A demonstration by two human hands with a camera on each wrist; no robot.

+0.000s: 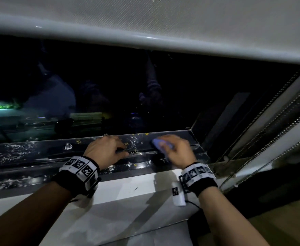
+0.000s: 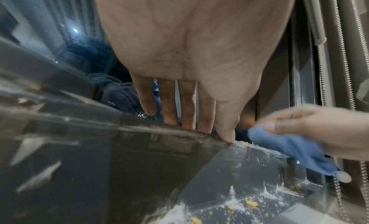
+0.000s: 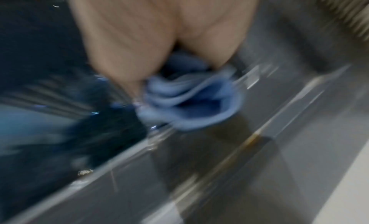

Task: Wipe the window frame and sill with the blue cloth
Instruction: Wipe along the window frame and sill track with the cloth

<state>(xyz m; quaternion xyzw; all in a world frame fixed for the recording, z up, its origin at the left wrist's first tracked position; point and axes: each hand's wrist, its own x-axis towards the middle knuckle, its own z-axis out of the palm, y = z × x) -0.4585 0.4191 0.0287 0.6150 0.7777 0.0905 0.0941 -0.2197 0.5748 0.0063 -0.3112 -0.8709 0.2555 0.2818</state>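
The dark window frame (image 1: 39,151) is speckled with white dust and yellow crumbs (image 1: 134,140). My left hand (image 1: 117,148) rests on it, its straight fingers (image 2: 187,110) touching the frame's ridge (image 2: 99,148). Just to the right, my right hand (image 1: 175,150) grips the bunched blue cloth (image 1: 159,143) and presses it on the frame near the right corner. The left wrist view shows the cloth (image 2: 295,150) hanging from that hand (image 2: 319,129). The right wrist view is blurred; the cloth (image 3: 189,104) bulges under the palm (image 3: 159,37). The white sill (image 1: 127,187) lies below both wrists.
A roller blind (image 1: 145,23) hangs low over the dark glass (image 1: 110,86). Bead chains (image 1: 270,125) run down the right side next to the right hand. A small metal knob (image 1: 67,146) sticks up from the frame left of the left hand.
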